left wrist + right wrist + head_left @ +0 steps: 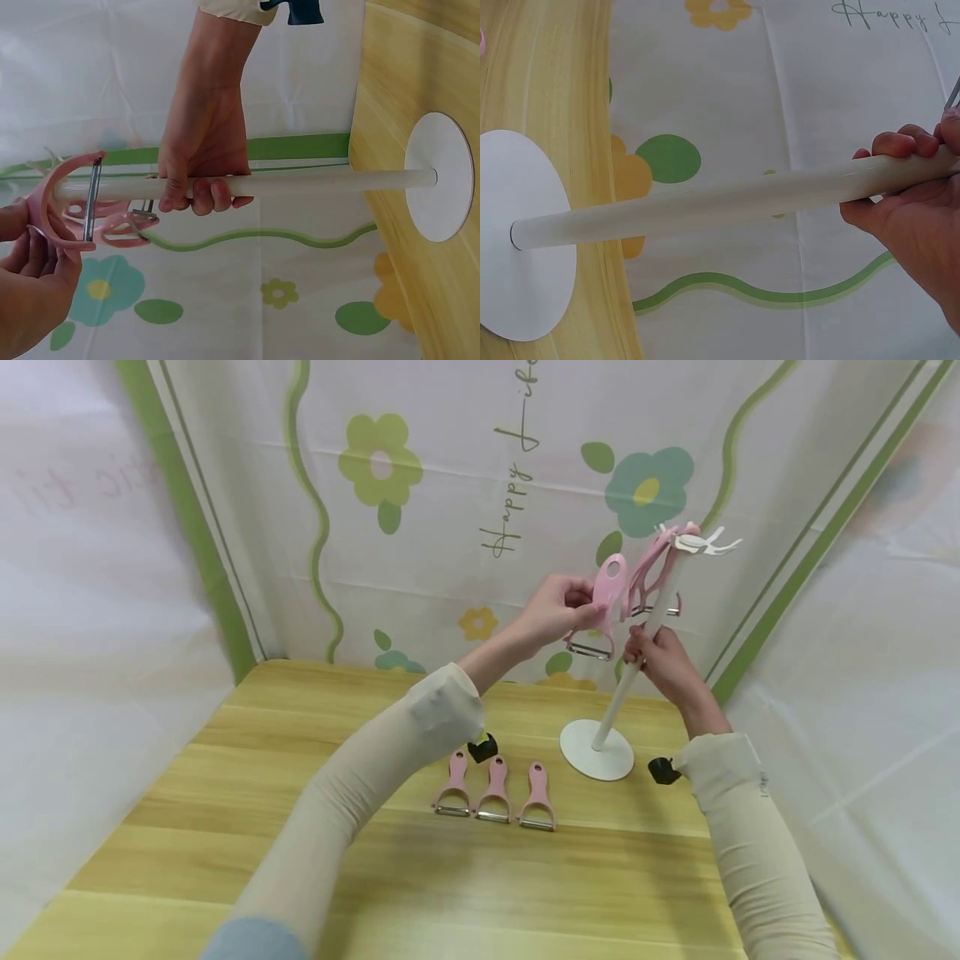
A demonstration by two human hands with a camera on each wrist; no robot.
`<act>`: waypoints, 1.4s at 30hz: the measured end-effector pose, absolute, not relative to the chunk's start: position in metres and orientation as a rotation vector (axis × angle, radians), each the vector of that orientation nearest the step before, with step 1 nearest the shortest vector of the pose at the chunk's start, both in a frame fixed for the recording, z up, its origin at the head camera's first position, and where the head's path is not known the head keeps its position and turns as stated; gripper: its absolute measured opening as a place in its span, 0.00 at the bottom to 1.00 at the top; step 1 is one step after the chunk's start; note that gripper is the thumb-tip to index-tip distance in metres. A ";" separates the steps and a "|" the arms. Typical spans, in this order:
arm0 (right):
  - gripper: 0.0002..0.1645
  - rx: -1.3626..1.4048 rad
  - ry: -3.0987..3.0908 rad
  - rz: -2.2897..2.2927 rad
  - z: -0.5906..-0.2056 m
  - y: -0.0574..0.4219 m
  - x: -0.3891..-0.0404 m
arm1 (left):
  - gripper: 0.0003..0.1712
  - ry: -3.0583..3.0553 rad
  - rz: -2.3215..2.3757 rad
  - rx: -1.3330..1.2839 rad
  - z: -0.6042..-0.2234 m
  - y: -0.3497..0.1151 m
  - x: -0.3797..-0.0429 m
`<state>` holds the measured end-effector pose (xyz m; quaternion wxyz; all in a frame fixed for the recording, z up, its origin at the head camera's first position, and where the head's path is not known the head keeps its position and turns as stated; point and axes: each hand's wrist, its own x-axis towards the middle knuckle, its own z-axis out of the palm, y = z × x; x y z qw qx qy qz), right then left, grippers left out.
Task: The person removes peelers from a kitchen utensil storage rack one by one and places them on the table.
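My left hand (553, 610) pinches a pink Y-shaped peeler (609, 583) by its handle, blade end down, just left of the top of a white stand. My right hand (666, 667) grips the stand's pole (618, 697) below the hooks (708, 543). More pink peelers (643, 578) hang from those hooks, overlapping, so their number is unclear. In the left wrist view, the held peeler (51, 214) overlaps the upper pole; whether they touch cannot be told. The right wrist view shows fingers (892, 145) wrapped round the pole.
Three pink peelers, a left one (458, 768), a middle one (497, 777) and a right one (537, 785), lie in a row on the wooden table (187, 827). The stand's round white base (573, 756) is to their right. A flower-printed curtain (442, 527) hangs behind.
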<state>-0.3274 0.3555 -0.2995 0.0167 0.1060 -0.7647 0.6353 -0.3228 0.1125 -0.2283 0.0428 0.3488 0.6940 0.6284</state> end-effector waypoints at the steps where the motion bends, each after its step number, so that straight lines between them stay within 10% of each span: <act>1: 0.14 0.320 -2.384 1.967 -0.299 0.355 -0.328 | 0.07 2.134 1.902 1.081 -0.229 0.109 -0.322; 42: 0.11 0.381 -2.367 2.023 -0.298 0.356 -0.325 | 0.12 2.162 1.709 0.953 -0.309 0.023 -0.297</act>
